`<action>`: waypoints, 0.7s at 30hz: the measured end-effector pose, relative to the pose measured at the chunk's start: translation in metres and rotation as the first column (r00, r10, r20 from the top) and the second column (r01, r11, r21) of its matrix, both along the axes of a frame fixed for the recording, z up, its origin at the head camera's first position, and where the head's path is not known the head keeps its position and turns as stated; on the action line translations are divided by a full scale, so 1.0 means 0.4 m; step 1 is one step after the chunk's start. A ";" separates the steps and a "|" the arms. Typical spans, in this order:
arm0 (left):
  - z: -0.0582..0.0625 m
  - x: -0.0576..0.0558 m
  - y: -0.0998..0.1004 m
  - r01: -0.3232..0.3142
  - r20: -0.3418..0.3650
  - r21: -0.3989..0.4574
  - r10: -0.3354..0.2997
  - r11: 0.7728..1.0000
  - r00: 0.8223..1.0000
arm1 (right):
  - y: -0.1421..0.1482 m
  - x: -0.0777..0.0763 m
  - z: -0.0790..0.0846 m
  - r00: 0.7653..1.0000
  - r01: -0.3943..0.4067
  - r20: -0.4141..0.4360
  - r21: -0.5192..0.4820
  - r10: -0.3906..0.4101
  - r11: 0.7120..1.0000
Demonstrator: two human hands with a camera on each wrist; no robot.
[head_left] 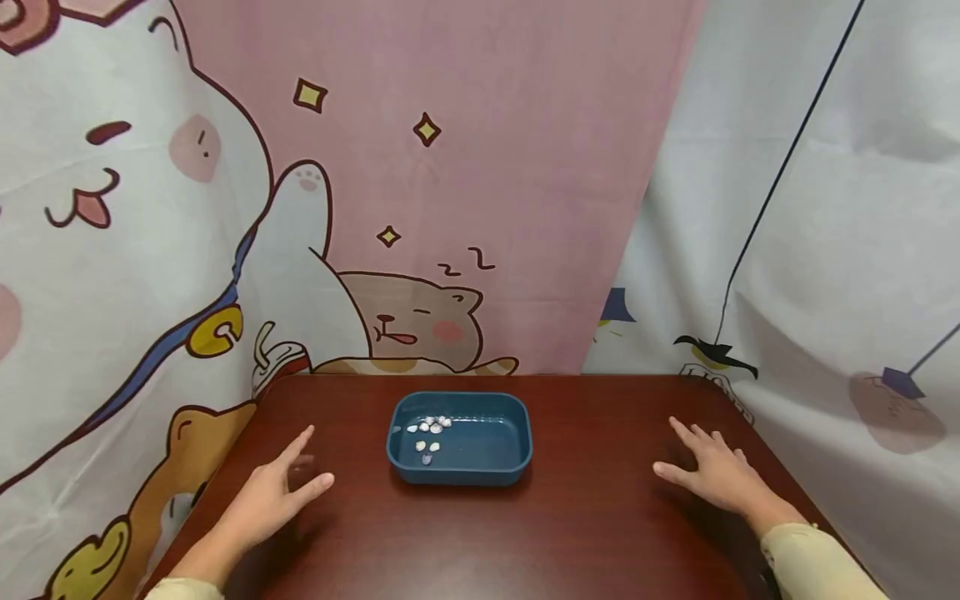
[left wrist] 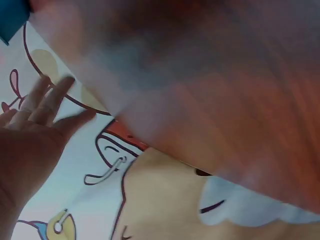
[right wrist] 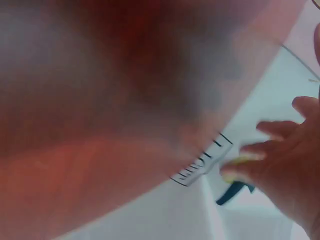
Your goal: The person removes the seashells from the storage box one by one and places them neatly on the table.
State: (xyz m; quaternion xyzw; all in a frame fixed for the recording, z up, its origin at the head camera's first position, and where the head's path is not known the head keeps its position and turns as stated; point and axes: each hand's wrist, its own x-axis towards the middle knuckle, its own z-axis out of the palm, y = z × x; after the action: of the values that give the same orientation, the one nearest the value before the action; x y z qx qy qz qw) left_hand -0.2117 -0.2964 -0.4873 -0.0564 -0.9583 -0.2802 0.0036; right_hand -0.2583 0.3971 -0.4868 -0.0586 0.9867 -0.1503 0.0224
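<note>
A blue rectangular tray (head_left: 480,477) stands on the dark red-brown table, between my two hands. Several small whitish pebble-like pieces (head_left: 436,428) lie in its left half, along with one greyish-purple piece (head_left: 427,459). To the left of the tray, my left hand (head_left: 272,498) is held over the table with its fingers and thumb spread, holding nothing. On the other side, farther from the tray, my right hand (head_left: 708,471) is likewise spread and holds nothing. The left wrist view catches only a corner of the tray (left wrist: 12,20) at its top left edge.
The wooden table (head_left: 600,517) reaches back to a printed cloth (head_left: 525,167) with cartoon animals on a pink and white ground. White cloth (head_left: 862,208) also hangs along the right side, close to the table's edge.
</note>
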 end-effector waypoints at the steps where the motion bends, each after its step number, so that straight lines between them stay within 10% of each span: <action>1: 0.005 -0.004 0.003 0.007 -0.009 0.026 -0.006 1.000 1.000 | -0.006 -0.013 0.017 1.000 -0.010 -0.001 -0.027 0.010 1.000; 10: 0.025 -0.058 0.095 0.042 -0.006 0.035 -0.042 0.999 0.999 | -0.205 -0.158 0.147 0.990 -0.137 -0.022 -0.311 0.137 0.940; 21: -0.014 -0.108 0.206 0.051 0.032 0.133 -0.056 0.990 0.998 | -0.688 -0.211 0.097 0.922 -0.332 0.083 -0.334 0.379 0.882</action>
State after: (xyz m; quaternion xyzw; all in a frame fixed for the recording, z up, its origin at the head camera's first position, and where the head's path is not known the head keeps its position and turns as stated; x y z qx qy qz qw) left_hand -0.2551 -0.2142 -0.4928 -0.0767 -0.9356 -0.3441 -0.0171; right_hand -0.3428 0.1219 -0.4482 -0.2306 0.9182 -0.3021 0.1120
